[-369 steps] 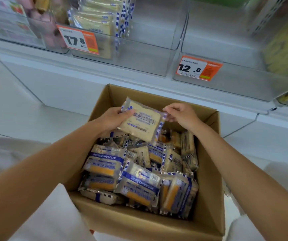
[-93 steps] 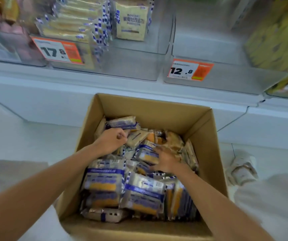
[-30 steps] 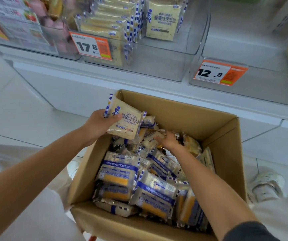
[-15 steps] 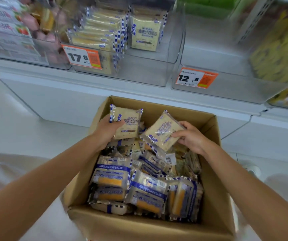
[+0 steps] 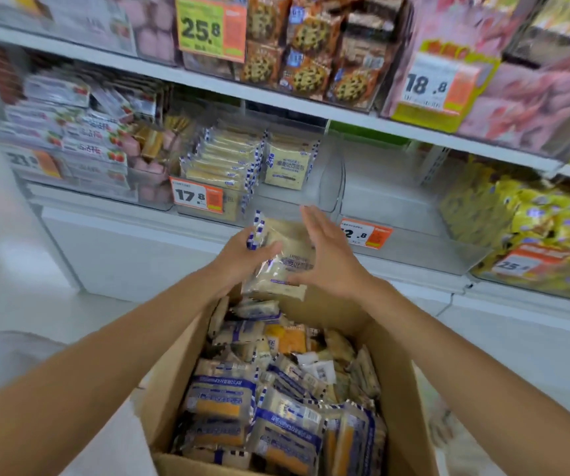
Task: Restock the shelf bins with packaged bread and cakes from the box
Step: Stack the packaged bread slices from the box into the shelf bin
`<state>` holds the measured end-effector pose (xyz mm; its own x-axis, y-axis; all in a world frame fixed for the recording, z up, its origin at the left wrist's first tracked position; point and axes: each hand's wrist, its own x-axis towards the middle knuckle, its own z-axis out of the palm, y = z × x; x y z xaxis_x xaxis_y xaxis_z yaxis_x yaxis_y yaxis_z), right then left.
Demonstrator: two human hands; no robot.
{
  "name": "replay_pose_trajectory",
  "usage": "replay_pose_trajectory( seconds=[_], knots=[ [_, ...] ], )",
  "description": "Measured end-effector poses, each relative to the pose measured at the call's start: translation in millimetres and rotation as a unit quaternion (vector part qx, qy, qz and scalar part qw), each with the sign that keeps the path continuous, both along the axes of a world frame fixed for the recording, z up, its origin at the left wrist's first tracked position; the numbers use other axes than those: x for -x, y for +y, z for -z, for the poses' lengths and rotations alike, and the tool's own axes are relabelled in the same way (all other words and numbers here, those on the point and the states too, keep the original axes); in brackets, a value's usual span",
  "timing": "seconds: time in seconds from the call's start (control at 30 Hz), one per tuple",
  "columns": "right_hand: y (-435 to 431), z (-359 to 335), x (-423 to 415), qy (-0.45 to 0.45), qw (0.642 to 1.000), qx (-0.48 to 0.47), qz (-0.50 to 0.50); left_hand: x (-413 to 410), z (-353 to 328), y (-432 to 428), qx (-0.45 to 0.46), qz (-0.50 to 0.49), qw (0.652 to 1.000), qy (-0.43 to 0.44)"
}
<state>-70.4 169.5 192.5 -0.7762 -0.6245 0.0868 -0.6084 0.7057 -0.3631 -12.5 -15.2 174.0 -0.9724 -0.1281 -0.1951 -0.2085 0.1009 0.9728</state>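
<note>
A brown cardboard box (image 5: pixel 401 389) sits nearest, packed with blue-and-white wrapped cake packets (image 5: pixel 221 403). Above its far edge, pale bread packets in clear wrap with blue-checked edges (image 5: pixel 283 266) are sandwiched between both hands. The left hand (image 5: pixel 239 259) grasps their left side, thumb laid across the front. The right hand (image 5: pixel 331 259) is flat against their right side, fingers straight. Just beyond stands a clear plastic shelf bin (image 5: pixel 287 202) with an orange 17.8 price tag (image 5: pixel 197 199), holding a row of matching bread (image 5: pixel 221 159)
</note>
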Motion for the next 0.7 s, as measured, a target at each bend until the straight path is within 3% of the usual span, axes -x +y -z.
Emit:
replay_pose_trajectory(
  seconds=[0.1, 0.2, 0.33, 0.43, 0.6, 0.63, 0.7],
  knots=[
    [-15, -39, 20, 0.06, 0.997, -0.03, -0.035, 13, -32, -13, 0.09, 0.045, 0.994, 0.052],
    [-29, -67, 46, 0.177, 0.984, -0.008, -0.035, 34, -58, -29, 0.162, 0.036, 0.981, 0.103],
    [-44, -75, 97, 0.299, 0.953, -0.055, -0.001, 76, -76, -59, 0.303, 0.06, 0.94, 0.146],
    [-59, -63, 140, 0.271, 0.955, -0.114, 0.04, 117, -68, -89, 0.425, 0.057, 0.897, 0.11],
    [-91, -20, 209, 0.176, 0.952, -0.228, 0.104, 171, -47, -119, 0.604, 0.067, 0.791, 0.067],
    [-95, -8, 217, 0.146, 0.952, -0.244, 0.112, 176, -38, -124, 0.614, 0.08, 0.784, 0.05],
    [-101, 12, 228, 0.133, 0.951, -0.248, 0.129, 182, -22, -133, 0.59, 0.077, 0.803, 0.036]
  ],
)
